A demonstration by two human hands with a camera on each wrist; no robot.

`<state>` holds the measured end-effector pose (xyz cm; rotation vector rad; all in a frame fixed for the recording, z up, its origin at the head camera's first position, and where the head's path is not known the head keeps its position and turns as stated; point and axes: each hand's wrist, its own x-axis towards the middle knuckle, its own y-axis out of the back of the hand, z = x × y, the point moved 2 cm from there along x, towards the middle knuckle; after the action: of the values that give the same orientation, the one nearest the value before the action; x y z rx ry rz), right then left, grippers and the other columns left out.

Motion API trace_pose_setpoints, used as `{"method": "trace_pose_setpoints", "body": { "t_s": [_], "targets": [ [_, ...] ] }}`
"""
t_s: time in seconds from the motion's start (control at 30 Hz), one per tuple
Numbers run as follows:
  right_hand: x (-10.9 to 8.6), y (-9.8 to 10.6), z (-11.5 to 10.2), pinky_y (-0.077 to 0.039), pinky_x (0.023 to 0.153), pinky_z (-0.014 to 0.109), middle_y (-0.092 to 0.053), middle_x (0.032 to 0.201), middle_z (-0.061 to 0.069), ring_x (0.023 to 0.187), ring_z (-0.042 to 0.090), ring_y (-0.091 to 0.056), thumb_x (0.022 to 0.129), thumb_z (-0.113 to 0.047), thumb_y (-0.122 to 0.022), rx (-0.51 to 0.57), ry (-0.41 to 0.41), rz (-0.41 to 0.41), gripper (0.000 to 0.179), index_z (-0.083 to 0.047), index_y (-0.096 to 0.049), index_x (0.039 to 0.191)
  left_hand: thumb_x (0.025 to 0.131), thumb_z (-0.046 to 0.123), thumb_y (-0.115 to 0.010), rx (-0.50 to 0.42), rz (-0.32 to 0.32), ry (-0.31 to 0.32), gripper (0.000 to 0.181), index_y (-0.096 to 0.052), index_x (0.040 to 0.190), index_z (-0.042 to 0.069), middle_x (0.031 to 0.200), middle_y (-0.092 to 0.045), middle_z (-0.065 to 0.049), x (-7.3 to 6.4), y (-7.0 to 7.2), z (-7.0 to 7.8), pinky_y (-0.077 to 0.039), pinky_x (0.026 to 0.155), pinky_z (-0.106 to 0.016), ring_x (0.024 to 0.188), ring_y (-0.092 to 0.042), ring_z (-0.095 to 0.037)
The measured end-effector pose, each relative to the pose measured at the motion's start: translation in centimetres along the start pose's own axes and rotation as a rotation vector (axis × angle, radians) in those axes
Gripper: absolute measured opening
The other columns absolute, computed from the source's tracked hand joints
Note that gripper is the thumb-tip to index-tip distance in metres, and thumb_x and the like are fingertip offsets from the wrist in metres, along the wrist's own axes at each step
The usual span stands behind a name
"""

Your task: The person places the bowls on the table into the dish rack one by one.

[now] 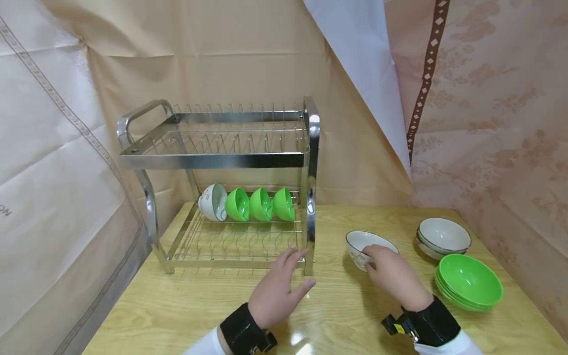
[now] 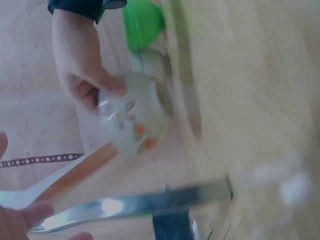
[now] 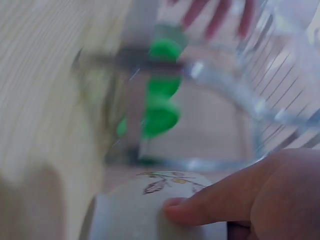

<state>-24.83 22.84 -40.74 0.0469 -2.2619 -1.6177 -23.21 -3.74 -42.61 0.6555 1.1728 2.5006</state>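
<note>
My right hand (image 1: 396,277) pinches the rim of a white bowl (image 1: 360,241) printed with flowers, its thumb outside. In the left wrist view this bowl (image 2: 132,117) is raised off the table, orange blossoms on its side. My left hand (image 1: 276,292) holds nothing, fingers spread, near the front right corner of a two-tier metal dish rack (image 1: 222,160). On the rack's lower tier a white patterned bowl (image 1: 213,202) stands on edge at the left. Beside it stand three green bowls (image 1: 261,204), also tilted on edge.
To the right, a stack of white bowls (image 1: 443,236) with dark rims sits behind a stack of green bowls (image 1: 470,281). The wooden table (image 1: 337,315) meets hanging cloth (image 1: 364,172) at the back. The rack's right leg (image 1: 311,212) stands between the lower tier and the right hand.
</note>
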Motion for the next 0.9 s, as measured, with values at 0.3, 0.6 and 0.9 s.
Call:
{"method": "trace_pose_setpoints", "body": {
  "t_s": [0.3, 0.6, 0.9],
  "targets": [
    [-3.4, 2.1, -7.6, -0.054, 0.068, 0.035, -0.066, 0.082, -0.009, 0.078, 0.008, -0.056, 0.073, -0.003, -0.076, -0.003, 0.212, 0.070, 0.019, -0.015, -0.069, 0.087, 0.104, 0.047, -0.034, -0.939, -0.235, 0.224, 0.066, -0.020, 0.150, 0.002, 0.145, -0.032, -0.028, 0.4, -0.7, 0.1, -0.048, 0.096, -0.050, 0.116, -0.049, -0.037],
    [-4.9, 1.8, -10.5, -0.052, 0.064, 0.029, -0.062, 0.082, -0.017, 0.076, 0.003, -0.051, 0.068, -0.004, -0.077, 0.032, 0.464, 0.102, 0.029, -0.021, -0.069, 0.090, 0.103, 0.049, -0.032, -1.450, -0.381, 0.366, 0.065, -0.018, 0.152, 0.009, 0.132, -0.040, -0.033, 0.3, -0.8, -0.2, -0.047, 0.096, -0.050, 0.110, -0.052, -0.042],
    [-5.1, 2.0, -10.7, -0.051, 0.064, 0.028, -0.064, 0.086, -0.018, 0.077, 0.004, -0.050, 0.066, -0.006, -0.080, 0.052, 0.539, 0.157, 0.034, -0.022, -0.069, 0.094, 0.101, 0.044, -0.043, -1.531, -0.430, 0.398, 0.073, -0.002, 0.154, 0.016, 0.134, -0.035, -0.035, 0.1, -0.4, -0.7, -0.050, 0.093, -0.041, 0.112, -0.052, -0.038]
  ]
}}
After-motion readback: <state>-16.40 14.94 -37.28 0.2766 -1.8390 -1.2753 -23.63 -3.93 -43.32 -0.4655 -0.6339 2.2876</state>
